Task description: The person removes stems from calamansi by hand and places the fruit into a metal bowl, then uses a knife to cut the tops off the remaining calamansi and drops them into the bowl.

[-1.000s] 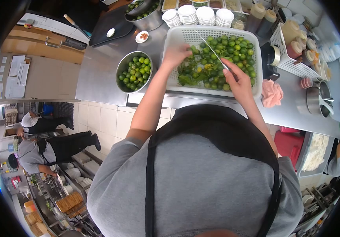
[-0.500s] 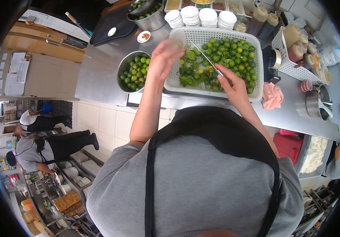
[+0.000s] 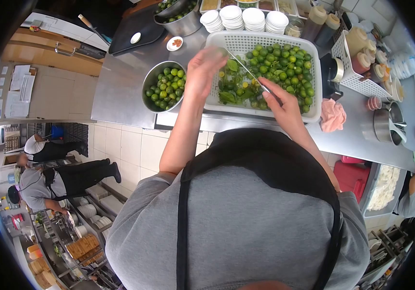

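Observation:
In the head view, my right hand [image 3: 282,102] is closed around the handle of a knife [image 3: 246,69]. Its thin blade slants up and left over a white perforated basket [image 3: 316,72]. My left hand [image 3: 204,72] is raised over the basket's left side, close to the blade tip. Motion smears its fingers, so whether they hold anything cannot be made out. Small green limes [image 3: 287,67] fill the basket's right part, while green leaves [image 3: 227,97] and some yellowish pieces lie at its left. More limes [image 3: 166,89] sit in a metal pot [image 3: 146,99] beside my left forearm.
Stacked white dishes [image 3: 231,19] stand behind the basket, near sauce bottles [image 3: 316,21]. A pink cloth [image 3: 333,115] lies to the right. Farther left are a small dish [image 3: 174,43] and a dark tray [image 3: 137,34]. Other people [image 3: 38,186] stand at left and far right.
My left hand stays by the blade tip, its fingers blurred in both frames. The right hand and knife have shifted slightly up and left.

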A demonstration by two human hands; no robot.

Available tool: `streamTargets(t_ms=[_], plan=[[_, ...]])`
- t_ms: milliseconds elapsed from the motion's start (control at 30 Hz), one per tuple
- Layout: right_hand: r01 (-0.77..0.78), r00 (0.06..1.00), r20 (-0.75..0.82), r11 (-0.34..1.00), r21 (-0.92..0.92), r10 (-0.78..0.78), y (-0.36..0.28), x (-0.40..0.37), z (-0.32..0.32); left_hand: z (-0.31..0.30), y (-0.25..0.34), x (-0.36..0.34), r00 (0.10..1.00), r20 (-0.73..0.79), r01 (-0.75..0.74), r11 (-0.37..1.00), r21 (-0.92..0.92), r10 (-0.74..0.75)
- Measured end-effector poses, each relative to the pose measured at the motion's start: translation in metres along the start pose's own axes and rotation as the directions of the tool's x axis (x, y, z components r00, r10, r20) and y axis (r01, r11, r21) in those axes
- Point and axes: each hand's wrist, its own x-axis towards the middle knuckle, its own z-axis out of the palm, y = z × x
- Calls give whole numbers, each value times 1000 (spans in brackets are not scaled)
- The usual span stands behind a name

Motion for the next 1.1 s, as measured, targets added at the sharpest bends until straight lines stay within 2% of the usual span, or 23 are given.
streamTargets(t_ms=[133, 233, 300, 333, 400, 433, 500, 567, 633, 667, 800, 867, 967, 1000, 1033, 1100], plan=[[87, 996, -17, 995, -46, -88, 5, 0, 2, 5, 1, -3, 1000, 14, -17, 1000, -7, 17], [44, 999, -7, 998, -45, -44, 1, 0, 1, 9, 1, -4, 999, 3, -44, 999, 3, 44], [37, 999, -36, 995, -95, -41, 1, 1, 0, 12, -1, -6, 998, -18, -50, 991, 122, 53], [29, 997, -65, 989, -146, -39, 2, 3, 0, 20, -2, -12, 998, -18, -50, 991, 122, 53], [67, 989, -119, 987, -145, -84, 8, 9, -3, 38, -3, -27, 988, 131, 34, 954, 299, -76], [107, 977, -171, 983, -146, -131, 11, 12, -5, 39, -6, -26, 989, 129, 33, 954, 299, -75], [113, 970, -195, 980, -163, -144, 9, 12, -8, 35, -14, -19, 997, 66, 36, 983, 179, -48], [-70, 995, -81, 992, -105, 62, -2, 8, -13, 23, -12, -6, 999, 26, 18, 988, 156, -22], [-34, 997, -69, 998, -57, 30, 0, 1, -8, 17, -8, 2, 988, -31, -142, 962, 232, 153], [2, 999, -54, 1000, -6, -2, 0, 0, -5, 15, -6, 5, 986, -38, -148, 955, 255, 163], [5, 999, -41, 999, -33, -7, 0, -1, -2, 19, -5, 5, 978, -53, -177, 941, 289, 201], [93, 991, -84, 991, -96, -101, 2, 2, -2, 15, -9, 7, 974, -21, -201, 905, 375, 225], [70, 991, -103, 991, -115, -82, 2, 7, -3, 23, -18, -2, 986, 29, -159, 879, 449, 163], [69, 991, -103, 991, -115, -81, 1, 8, -3, 29, -17, -7, 995, 37, -101, 926, 365, 94], [58, 993, -97, 992, -114, -69, 1, 9, -4, 29, -16, -6, 995, 37, -101, 926, 365, 94], [46, 994, -89, 992, -114, -57, 1, 10, -4, 26, -16, -4, 997, 78, 24, 999, 33, -26]])
